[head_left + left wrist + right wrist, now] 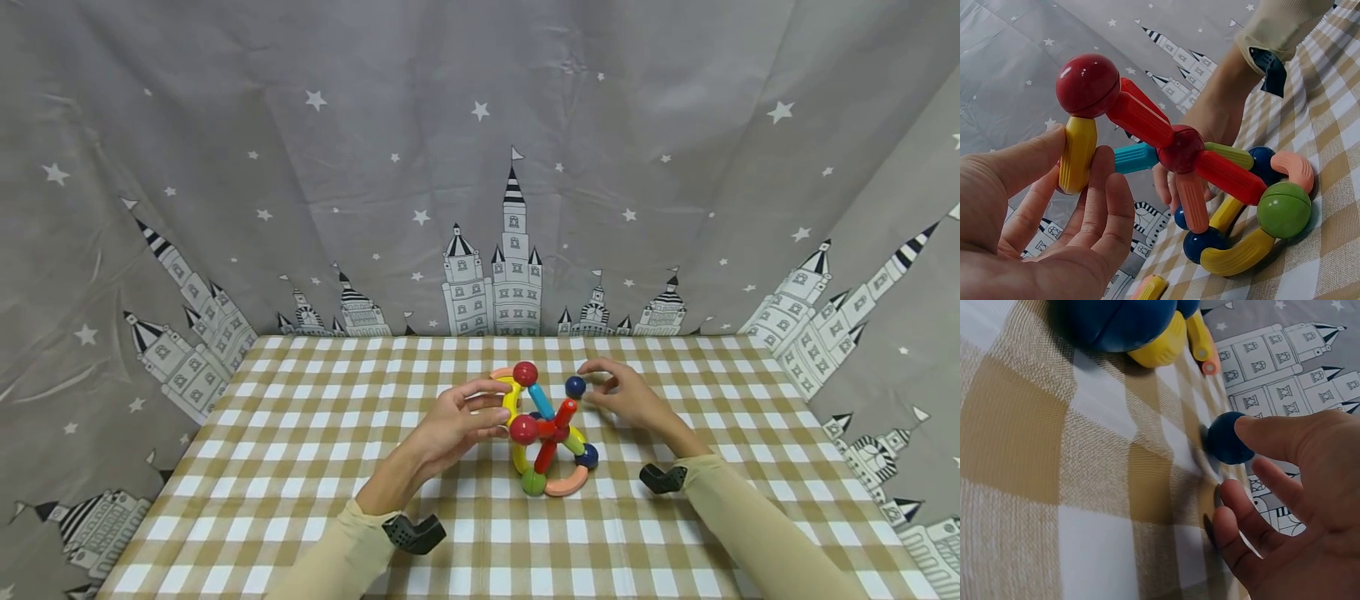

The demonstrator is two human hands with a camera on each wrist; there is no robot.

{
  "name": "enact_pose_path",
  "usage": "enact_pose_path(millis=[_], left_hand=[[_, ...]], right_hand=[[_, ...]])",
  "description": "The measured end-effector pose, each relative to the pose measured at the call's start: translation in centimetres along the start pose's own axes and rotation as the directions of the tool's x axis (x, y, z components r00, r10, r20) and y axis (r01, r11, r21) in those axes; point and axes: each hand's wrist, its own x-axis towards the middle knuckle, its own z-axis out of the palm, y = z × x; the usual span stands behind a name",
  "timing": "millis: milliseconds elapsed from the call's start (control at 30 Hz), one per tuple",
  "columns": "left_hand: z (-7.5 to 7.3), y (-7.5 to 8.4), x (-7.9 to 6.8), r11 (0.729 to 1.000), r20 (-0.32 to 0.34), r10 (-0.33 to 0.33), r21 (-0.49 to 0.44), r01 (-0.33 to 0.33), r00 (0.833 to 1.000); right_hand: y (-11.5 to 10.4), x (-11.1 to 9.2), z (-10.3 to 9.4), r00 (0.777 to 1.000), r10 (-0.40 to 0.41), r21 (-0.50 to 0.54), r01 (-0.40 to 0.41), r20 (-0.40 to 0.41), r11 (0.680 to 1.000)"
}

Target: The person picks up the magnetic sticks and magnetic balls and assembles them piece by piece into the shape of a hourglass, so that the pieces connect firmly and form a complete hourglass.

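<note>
My left hand [457, 417] pinches a yellow rod [1079, 153] with thumb and fingers. A red ball [1088, 84] caps its upper end. The rod belongs to a standing frame of magnetic sticks and balls. A second red ball [1180, 149] is its hub, joining red, blue, light green and peach rods. Lower down are a green ball [534, 482], a dark blue ball [587, 456] and a peach curved rod [567, 482]. Right of the frame, my right hand [626, 396] holds a separate dark blue ball [1230, 437] at its thumb tip; the index finger is mostly hidden.
The brown-and-white checked cloth [300, 467] covers the table. Behind the frame lies a peach and yellow piece [1149, 287], partly out of view. A grey curtain [225, 208] printed with castles and stars hangs around the back and sides.
</note>
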Motion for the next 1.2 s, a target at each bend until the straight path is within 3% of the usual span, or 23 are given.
enact_pose_path(millis=[567,933,1200], left_hand=[[-0.1,0.0,-0.1,1.0,0.023,0.017,-0.012,-0.017,1.0],[-0.1,0.0,-0.2,1.0,0.035,0.024,-0.012,-0.024,0.999],[-0.2,-0.3,-0.1,1.0,0.048,0.027,-0.009,-0.027,0.998]], right_hand=[[0.4,1.0,1.1,0.999,-0.034,-0.026,0.035,0.038,0.999],[0.0,1.1,1.3,1.0,0.017,-0.042,-0.016,0.022,0.999],[-0.6,0.5,0.5,0.999,-0.032,-0.067,0.034,0.026,0.997]])
